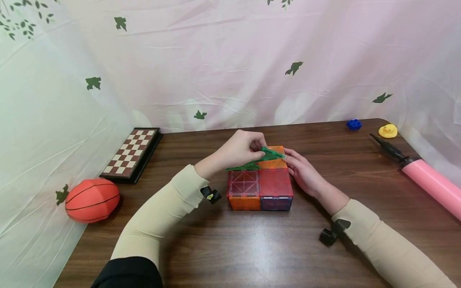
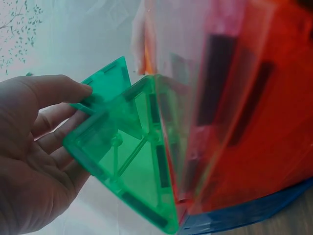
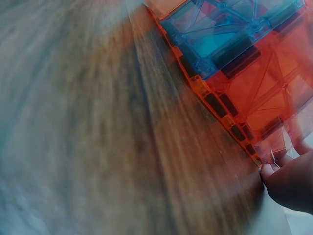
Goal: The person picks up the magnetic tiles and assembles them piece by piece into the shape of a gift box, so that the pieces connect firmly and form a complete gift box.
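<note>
On the table stands a low box of translucent magnetic tiles (image 1: 275, 182), red on top with orange and purple sides. My left hand (image 1: 239, 149) reaches over its far left part and pinches a green triangular magnetic tile (image 1: 271, 154) between thumb and fingers. A second green triangular tile (image 2: 132, 171) sits along the box's left edge, overlapping the held one in the left wrist view. My right hand (image 1: 304, 172) rests against the box's far right side, fingertips close to the held tile's tip. In the right wrist view its thumb (image 3: 291, 183) touches the orange tile's corner.
A checkered game board (image 1: 130, 154) and a red basketball-patterned ball (image 1: 92, 201) are at the left. At the right lie a pink hand pump (image 1: 433, 182), a yellow rubber duck (image 1: 387, 131) and a blue toy brick (image 1: 353, 124). Fabric with leaf prints hangs behind the table.
</note>
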A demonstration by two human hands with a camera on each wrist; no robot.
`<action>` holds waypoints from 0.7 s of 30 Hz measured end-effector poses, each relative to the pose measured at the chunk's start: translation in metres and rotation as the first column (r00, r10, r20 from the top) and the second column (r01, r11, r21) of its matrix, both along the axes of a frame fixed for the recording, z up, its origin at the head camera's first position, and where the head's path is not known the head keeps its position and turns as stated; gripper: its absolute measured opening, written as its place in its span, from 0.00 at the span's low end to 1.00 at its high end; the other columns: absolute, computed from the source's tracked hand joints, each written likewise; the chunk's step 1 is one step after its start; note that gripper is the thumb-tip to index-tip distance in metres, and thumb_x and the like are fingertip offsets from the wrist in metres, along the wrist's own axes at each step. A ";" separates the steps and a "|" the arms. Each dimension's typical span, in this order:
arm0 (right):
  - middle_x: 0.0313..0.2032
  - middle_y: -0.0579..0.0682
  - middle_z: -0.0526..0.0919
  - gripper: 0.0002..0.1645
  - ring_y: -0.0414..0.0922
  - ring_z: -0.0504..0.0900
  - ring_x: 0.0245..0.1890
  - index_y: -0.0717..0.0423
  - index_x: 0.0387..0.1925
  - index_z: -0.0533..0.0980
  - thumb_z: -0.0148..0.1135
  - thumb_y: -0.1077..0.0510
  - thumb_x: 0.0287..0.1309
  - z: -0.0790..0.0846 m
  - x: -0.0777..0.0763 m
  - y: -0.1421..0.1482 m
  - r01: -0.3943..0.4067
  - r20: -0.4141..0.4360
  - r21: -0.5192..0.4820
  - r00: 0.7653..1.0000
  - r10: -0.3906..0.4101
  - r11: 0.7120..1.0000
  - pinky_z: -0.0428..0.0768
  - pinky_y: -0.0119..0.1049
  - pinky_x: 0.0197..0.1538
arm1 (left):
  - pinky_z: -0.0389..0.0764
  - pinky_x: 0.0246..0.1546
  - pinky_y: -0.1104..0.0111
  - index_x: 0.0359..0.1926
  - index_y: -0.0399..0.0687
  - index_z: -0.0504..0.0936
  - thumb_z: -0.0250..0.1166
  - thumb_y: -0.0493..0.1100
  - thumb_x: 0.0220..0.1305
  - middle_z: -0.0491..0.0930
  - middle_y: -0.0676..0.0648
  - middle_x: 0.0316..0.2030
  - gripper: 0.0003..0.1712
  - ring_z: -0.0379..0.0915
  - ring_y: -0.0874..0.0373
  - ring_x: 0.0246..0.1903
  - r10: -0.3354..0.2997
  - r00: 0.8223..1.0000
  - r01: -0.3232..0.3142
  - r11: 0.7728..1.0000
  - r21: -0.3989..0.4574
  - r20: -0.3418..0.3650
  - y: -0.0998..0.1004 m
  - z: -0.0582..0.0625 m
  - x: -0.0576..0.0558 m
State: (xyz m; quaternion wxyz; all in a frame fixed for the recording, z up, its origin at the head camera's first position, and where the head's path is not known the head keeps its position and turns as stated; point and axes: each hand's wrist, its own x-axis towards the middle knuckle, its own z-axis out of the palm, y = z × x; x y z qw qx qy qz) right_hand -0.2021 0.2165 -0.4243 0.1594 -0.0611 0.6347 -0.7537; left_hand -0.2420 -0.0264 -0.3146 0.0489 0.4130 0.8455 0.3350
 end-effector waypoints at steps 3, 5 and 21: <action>0.64 0.48 0.70 0.40 0.36 0.74 0.59 0.60 0.79 0.49 0.49 0.45 0.78 0.001 0.000 0.000 0.003 0.003 0.010 1.000 -0.003 1.000 0.71 0.27 0.60 | 0.80 0.38 0.74 0.37 0.44 0.83 0.70 0.35 0.65 0.84 0.53 0.31 0.03 0.80 0.64 0.32 -0.017 1.000 0.017 0.999 -0.029 -0.003 0.002 -0.001 0.003; 0.66 0.52 0.68 0.41 0.36 0.72 0.61 0.60 0.79 0.48 0.49 0.45 0.78 0.002 0.000 0.000 0.003 0.009 0.022 1.000 -0.003 1.000 0.69 0.27 0.61 | 0.80 0.38 0.74 0.36 0.44 0.82 0.70 0.35 0.65 0.84 0.52 0.31 0.03 0.79 0.64 0.32 -0.025 1.000 0.025 0.999 -0.040 -0.001 0.003 -0.001 0.004; 0.71 0.55 0.62 0.42 0.38 0.67 0.65 0.59 0.79 0.48 0.50 0.43 0.78 0.001 -0.001 -0.001 0.003 0.017 0.018 1.000 -0.003 1.000 0.66 0.28 0.63 | 0.79 0.36 0.74 0.35 0.45 0.80 0.71 0.35 0.63 0.83 0.51 0.29 0.06 0.77 0.62 0.30 -0.065 0.998 0.064 0.995 -0.073 -0.007 0.010 -0.006 0.007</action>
